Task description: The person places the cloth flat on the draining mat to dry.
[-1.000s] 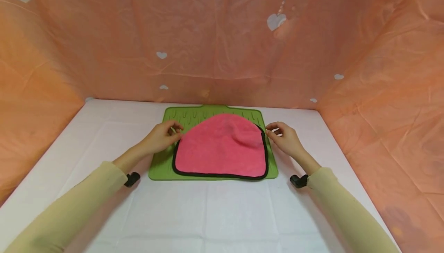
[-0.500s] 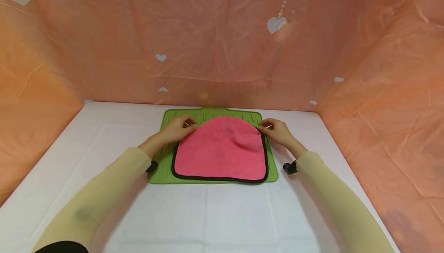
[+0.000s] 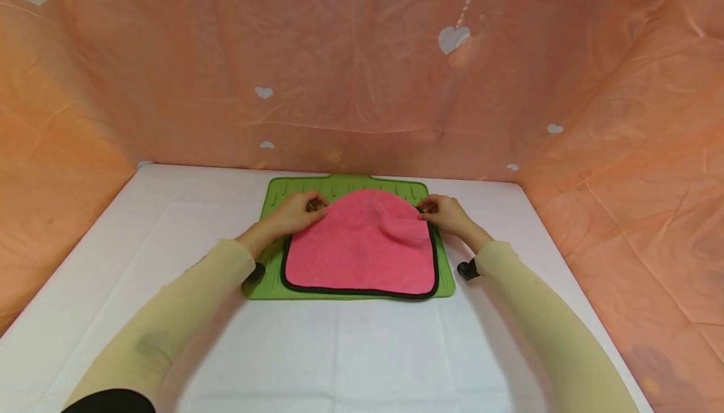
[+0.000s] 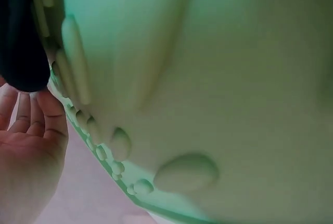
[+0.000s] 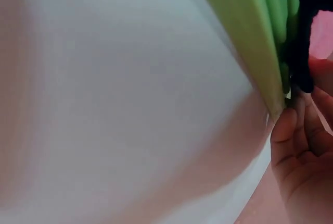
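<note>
A pink cloth [image 3: 362,249] with black edging lies on a green ridged mat [image 3: 270,286], its far side rounded and its near side straight. My left hand [image 3: 295,213] pinches the cloth's far-left edge between thumb and fingers. At the far-right corner, my right hand [image 3: 449,214] pinches the edge the same way. In the left wrist view the dark trim [image 4: 23,52] meets the left fingertips, over the mat's raised bumps. The right wrist view has the right fingers [image 5: 283,130] under the black edge, beside the mat's rim.
The mat rests on a white-covered table [image 3: 362,350], near its back edge. An orange curtain [image 3: 351,86] with white hearts closes off the back and both sides. Small black devices [image 3: 468,269] sit at both wrists.
My left hand has moved right and inward onto the cloth's far-left edge. My right hand has moved slightly left onto the far-right corner. Both hands now grip the cloth, which lies nearly unchanged.
</note>
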`<state>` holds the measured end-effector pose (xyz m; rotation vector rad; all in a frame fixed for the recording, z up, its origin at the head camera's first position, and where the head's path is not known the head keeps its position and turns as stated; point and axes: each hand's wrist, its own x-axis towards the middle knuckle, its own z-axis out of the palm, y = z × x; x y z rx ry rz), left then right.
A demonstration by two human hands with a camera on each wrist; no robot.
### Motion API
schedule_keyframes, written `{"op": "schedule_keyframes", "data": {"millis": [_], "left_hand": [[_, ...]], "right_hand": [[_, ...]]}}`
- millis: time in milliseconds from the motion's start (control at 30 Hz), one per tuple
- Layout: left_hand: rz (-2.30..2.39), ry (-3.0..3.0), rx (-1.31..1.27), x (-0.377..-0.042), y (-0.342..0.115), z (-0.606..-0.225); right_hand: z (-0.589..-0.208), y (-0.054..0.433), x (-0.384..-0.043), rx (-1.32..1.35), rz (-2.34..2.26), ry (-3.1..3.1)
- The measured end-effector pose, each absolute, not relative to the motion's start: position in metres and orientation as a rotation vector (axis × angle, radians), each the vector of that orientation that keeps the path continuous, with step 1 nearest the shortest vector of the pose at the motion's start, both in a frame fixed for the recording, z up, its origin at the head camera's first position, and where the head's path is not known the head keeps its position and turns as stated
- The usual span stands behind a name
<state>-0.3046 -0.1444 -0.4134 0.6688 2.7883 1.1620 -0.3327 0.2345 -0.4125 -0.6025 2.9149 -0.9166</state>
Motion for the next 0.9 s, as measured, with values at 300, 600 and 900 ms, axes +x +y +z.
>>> {"op": "schedule_keyframes", "data": {"millis": [300, 600, 900], "left_hand": [[1.225, 2.793, 0.683, -0.297, -0.144, -0.409], [1.301, 2.829, 0.944, -0.275, -0.146, -0.400], [0.975, 2.909, 1.386, -0.249, -0.136, -0.402]], "right_hand": [[-0.402, 0.234, -0.333, -0.543, -0.977, 2.964], [-0.381, 0.235, -0.342, -0.552, -1.124, 3.076], [-0.378, 0.229, -0.342, -0.561, -1.205, 3.050]]}}
